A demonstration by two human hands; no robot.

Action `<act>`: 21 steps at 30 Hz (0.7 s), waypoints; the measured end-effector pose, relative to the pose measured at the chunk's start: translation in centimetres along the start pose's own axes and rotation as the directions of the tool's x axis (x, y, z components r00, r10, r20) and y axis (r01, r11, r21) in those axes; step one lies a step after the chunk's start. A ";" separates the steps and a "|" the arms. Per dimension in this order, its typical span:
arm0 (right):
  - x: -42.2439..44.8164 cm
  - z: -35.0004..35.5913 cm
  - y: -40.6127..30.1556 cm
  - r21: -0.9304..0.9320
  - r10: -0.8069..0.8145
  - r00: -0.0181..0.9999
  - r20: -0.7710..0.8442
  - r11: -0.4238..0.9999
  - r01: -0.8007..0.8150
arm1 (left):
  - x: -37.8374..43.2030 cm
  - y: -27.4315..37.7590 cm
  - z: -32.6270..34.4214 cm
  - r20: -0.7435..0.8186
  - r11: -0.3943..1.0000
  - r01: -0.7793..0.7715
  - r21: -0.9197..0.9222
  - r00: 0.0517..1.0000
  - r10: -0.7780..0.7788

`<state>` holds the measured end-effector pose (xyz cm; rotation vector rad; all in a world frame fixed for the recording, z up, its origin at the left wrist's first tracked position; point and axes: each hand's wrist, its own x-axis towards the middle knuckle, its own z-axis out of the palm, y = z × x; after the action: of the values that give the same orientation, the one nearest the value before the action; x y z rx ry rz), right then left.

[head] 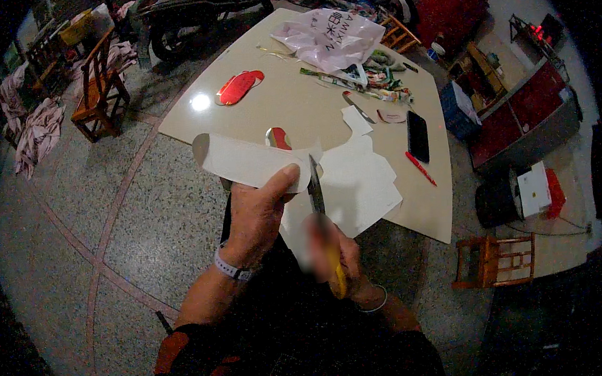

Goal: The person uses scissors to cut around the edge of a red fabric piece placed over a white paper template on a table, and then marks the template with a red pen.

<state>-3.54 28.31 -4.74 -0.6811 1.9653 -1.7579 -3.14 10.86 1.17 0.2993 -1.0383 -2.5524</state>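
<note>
My left hand (261,210) grips a long white sole-shaped piece (244,160) with a grey end, thumb on top. Around the yellow handles of a pair of scissors (316,187) my right hand (342,267) is closed; part of it is blurred. The dark blades point away from me, against the right end of the white piece. Below and right of the blades spreads a large sheet of white paper (361,185) with a cut, uneven edge. A red and white oval piece (279,138) lies just behind the held piece.
On the table (302,102) lie red sole-shaped pieces (238,87), a plastic bag (332,38), crumpled wrappers (377,81), a knife (359,107), a black phone (417,136) and a red pen (421,168). Wooden chairs stand left (95,91) and right (495,261); a scooter (173,27) is behind.
</note>
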 end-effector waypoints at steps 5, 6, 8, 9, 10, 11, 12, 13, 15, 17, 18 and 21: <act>-0.1 0.1 -0.7 -0.077 -0.026 0.999 -0.025 0.997 0.024 | 0.1 0.7 -0.4 -0.009 0.992 0.083 0.094 0.997 -0.082; -0.1 0.1 -1.0 -0.168 -0.083 0.996 -0.024 0.983 0.078 | 0.1 0.6 -0.6 -0.013 0.992 0.081 0.095 0.997 -0.080; -0.2 0.1 -1.5 -0.258 -0.139 0.990 -0.018 0.958 0.130 | 0.4 0.2 -1.1 -0.003 0.996 0.055 0.066 0.998 -0.055; -0.3 0.1 -1.7 -0.232 -0.118 0.993 -0.012 0.966 0.112 | 0.5 0.2 -1.2 -0.003 0.996 0.055 0.065 0.998 -0.055; -0.3 0.1 -1.9 -0.207 -0.097 0.995 -0.006 0.974 0.094 | 0.5 0.2 -1.3 0.022 0.995 0.036 0.096 0.999 -0.039; -0.3 0.0 -2.0 -0.207 -0.097 0.995 -0.006 0.974 0.094 | 0.5 0.2 -1.3 0.048 0.992 0.016 0.127 0.999 -0.023; -0.3 -0.1 -2.2 -0.249 -0.117 0.993 0.006 0.962 0.115 | 0.5 0.3 -1.2 0.047 0.992 0.016 0.127 0.999 -0.022; -0.3 -0.2 -2.3 -0.291 -0.137 0.990 0.019 0.947 0.137 | 0.4 0.6 -1.0 0.038 0.995 0.030 0.094 0.999 -0.034; -0.4 -0.2 -2.5 -0.298 -0.128 0.992 0.013 0.946 0.126 | 0.2 1.2 -0.6 0.034 0.997 0.045 0.059 0.998 -0.047; -0.5 -0.3 -2.5 -0.303 -0.118 0.993 0.012 0.946 0.116 | 0.1 1.8 -0.6 0.017 0.980 0.066 0.187 0.997 -0.070; -0.5 -0.4 -2.2 -0.249 -0.060 0.998 0.028 0.966 0.065 | 0.2 1.7 -0.8 0.014 0.980 0.065 0.188 0.998 -0.068; -0.6 -0.9 -2.0 -0.170 0.028 0.998 0.061 0.985 -0.017 | 0.5 1.7 -1.2 -0.004 0.971 0.094 0.221 0.995 -0.095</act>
<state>-3.44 29.18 -2.71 -0.7571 2.0873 -1.5493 -2.73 8.81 1.50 0.4088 -1.3437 -2.5231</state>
